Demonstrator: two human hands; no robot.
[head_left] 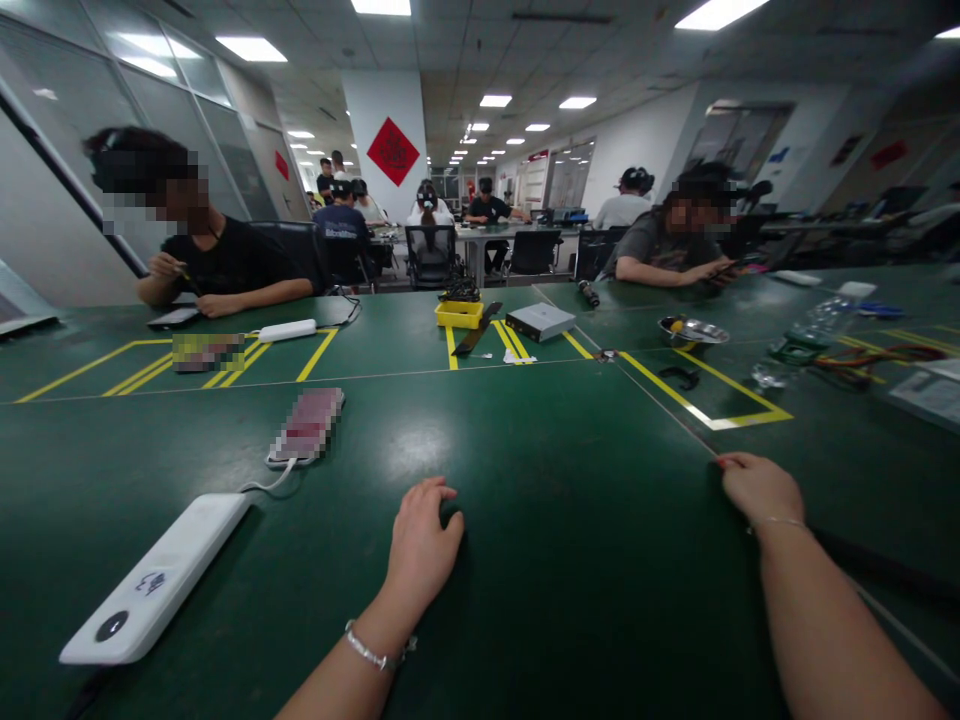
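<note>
On the green table rests my left hand, its fingers loosely bent and the thumb apart, with nothing in it. My right hand is farther right, over the thin seam line in the tabletop. Its thumb and fingers are pinched together at that line, and a small red spot shows at the fingertips. What they hold, if anything, is too small to make out. Left of my left hand lies a phone, its screen blurred out, with a white cable running to a long white power bank.
Farther back are a yellow bin with black cables, a silver box, a metal bowl, a clear plastic bottle and yellow tape outlines. Two people sit across the table, at left and right.
</note>
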